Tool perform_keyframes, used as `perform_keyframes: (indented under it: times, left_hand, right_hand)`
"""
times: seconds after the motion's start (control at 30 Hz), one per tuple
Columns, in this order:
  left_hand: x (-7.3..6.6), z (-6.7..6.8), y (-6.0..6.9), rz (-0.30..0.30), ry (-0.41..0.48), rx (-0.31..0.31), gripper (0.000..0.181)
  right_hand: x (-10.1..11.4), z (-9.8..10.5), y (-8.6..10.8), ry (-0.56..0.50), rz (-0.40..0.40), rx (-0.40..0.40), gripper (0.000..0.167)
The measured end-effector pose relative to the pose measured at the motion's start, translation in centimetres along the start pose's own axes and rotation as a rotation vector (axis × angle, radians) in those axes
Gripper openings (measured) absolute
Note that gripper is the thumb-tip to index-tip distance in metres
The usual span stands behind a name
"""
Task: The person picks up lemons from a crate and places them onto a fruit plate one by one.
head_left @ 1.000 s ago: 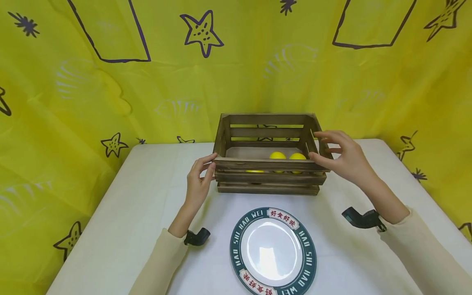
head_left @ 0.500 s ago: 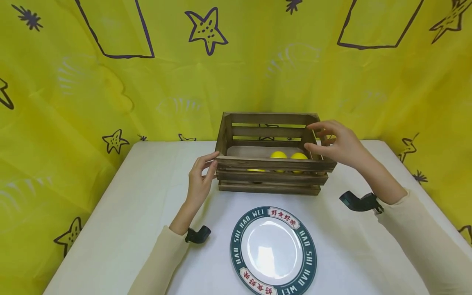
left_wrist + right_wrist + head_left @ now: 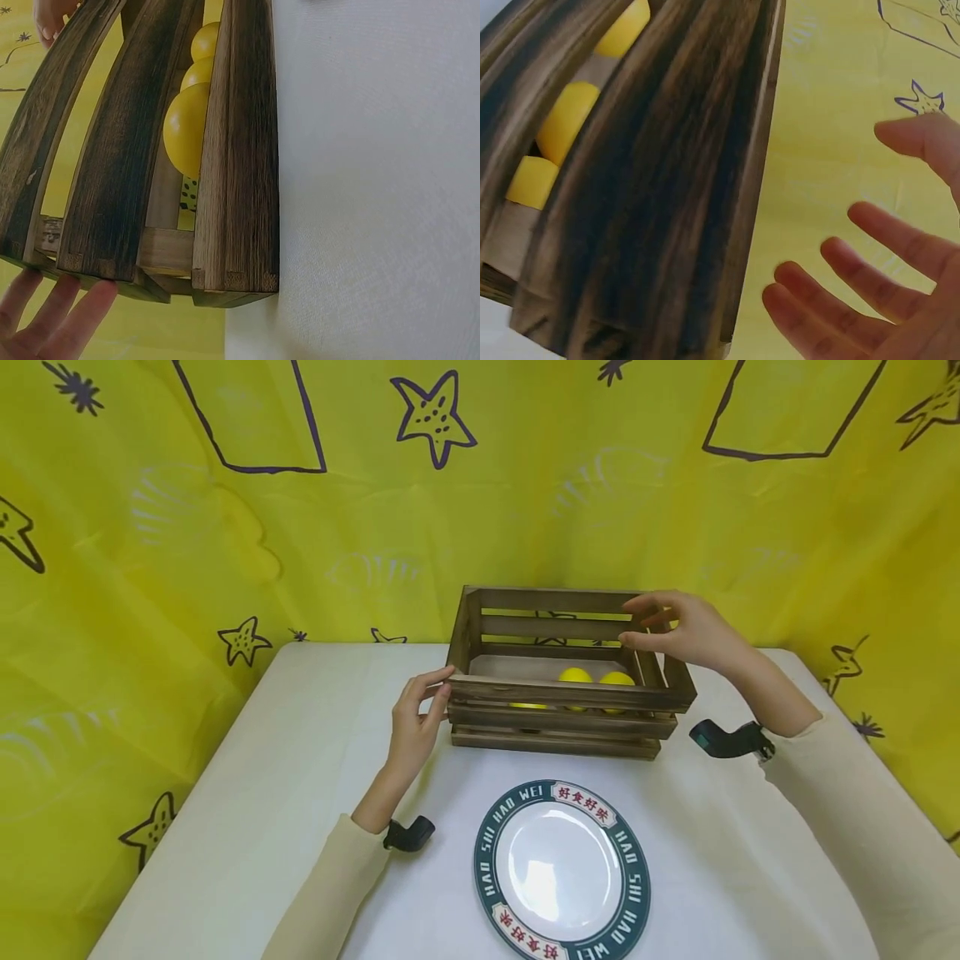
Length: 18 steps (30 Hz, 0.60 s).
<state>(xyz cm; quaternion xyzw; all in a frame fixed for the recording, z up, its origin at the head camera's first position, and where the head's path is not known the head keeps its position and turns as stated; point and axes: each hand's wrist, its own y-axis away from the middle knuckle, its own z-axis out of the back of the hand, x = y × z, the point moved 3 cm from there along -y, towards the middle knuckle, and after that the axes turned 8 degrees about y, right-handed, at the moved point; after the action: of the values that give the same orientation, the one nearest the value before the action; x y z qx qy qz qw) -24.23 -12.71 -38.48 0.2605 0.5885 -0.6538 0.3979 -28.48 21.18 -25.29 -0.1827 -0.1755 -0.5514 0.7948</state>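
A brown slatted wooden crate (image 3: pixel 562 693) sits at the back of the table, with three smooth yellow balls (image 3: pixel 186 127) visible inside it. My left hand (image 3: pixel 413 731) touches the crate's left front corner; its fingertips rest against the end of the slats in the left wrist view. Above the crate's right end hovers my right hand (image 3: pixel 693 631), thumb and fingers spread apart with nothing between them. The right wrist view shows this hand's fingers (image 3: pixel 885 262) apart from the wood. The front slats partly hide the balls.
In front of the crate lies a round white plate with a green lettered rim (image 3: pixel 486 860). Both stand on a white tablecloth (image 3: pixel 247 793). A yellow curtain (image 3: pixel 510 518) with drawn stars hangs close behind the crate.
My right hand has left the crate's right front edge and risen up and back over its right end. The left hand stays at the left corner. The head view has shifted slightly.
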Motion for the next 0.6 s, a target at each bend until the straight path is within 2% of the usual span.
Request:
perform_keyframes:
  times: [0.23, 0.6]
  left_hand:
    - [0.1, 0.1, 0.0, -0.004, -0.013, -0.015, 0.028]
    - [0.3, -0.1, 0.0, -0.016, 0.012, -0.016, 0.027]
  right_hand:
    - [-0.3, 0.0, -1.8, -0.011, 0.008, 0.102, 0.050]
    - [-0.3, -0.2, -3.5, -0.021, 0.016, 0.174, 0.050]
